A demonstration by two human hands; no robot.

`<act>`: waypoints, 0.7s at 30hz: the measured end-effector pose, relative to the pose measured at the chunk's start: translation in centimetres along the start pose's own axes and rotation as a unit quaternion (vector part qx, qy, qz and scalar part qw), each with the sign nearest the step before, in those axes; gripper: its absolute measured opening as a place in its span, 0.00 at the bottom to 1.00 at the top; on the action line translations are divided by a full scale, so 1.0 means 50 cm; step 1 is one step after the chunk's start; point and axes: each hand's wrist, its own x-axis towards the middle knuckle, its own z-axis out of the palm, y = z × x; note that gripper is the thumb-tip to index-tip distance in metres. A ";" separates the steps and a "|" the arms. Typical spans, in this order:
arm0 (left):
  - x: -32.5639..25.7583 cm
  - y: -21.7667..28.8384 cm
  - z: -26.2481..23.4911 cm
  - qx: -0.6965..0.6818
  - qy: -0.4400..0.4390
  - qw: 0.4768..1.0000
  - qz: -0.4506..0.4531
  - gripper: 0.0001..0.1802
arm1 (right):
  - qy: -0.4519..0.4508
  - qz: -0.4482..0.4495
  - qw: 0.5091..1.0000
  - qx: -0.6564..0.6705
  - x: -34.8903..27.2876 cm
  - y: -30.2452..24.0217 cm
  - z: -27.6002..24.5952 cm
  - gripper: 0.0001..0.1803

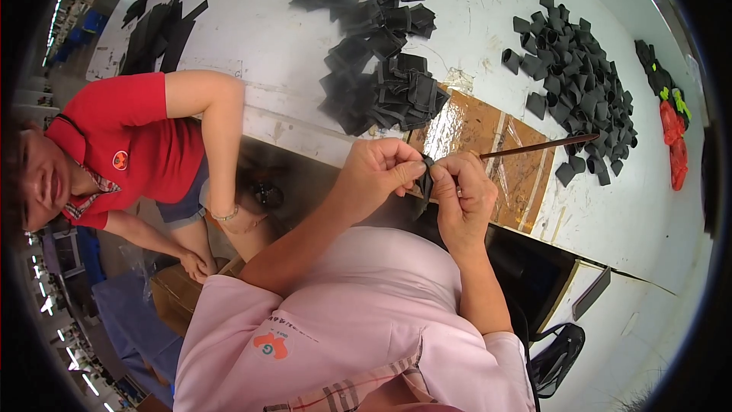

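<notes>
- Our left hand (375, 172) and right hand (460, 192) meet above the white table (267, 38) edge, both pinching one small black fabric piece (425, 177).
- The right also grips one thin stick (537, 146).
- We count three black piles: two of folded pieces (381, 53), one of small loops (576, 76).

Work surface: white table (290, 38), top scuffed and stained. Brown glossy patch (488, 145) near front edge, taped lines across it. Centre – heap of black folded fabric pieces (381, 53), running from far edge toward brown patch. Right of centre – separate pile of small black loops (579, 84), well apart from centre heap. Far right edge: black, green and red items (671, 130). Far left: flat black strips (160, 30), fanned out.
</notes>
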 end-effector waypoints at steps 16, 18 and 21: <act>0.009 -0.020 0.082 0.118 0.069 0.973 0.186 0.02 | 0.092 0.000 0.995 -0.027 -0.021 0.003 -0.030 0.05; 0.008 -0.018 0.086 0.138 0.062 0.971 0.186 0.03 | 0.098 -0.029 0.992 -0.071 -0.022 0.006 -0.033 0.05; 0.010 -0.027 0.091 0.268 0.099 0.921 0.267 0.03 | 0.103 -0.080 0.981 -0.146 -0.016 0.010 -0.031 0.05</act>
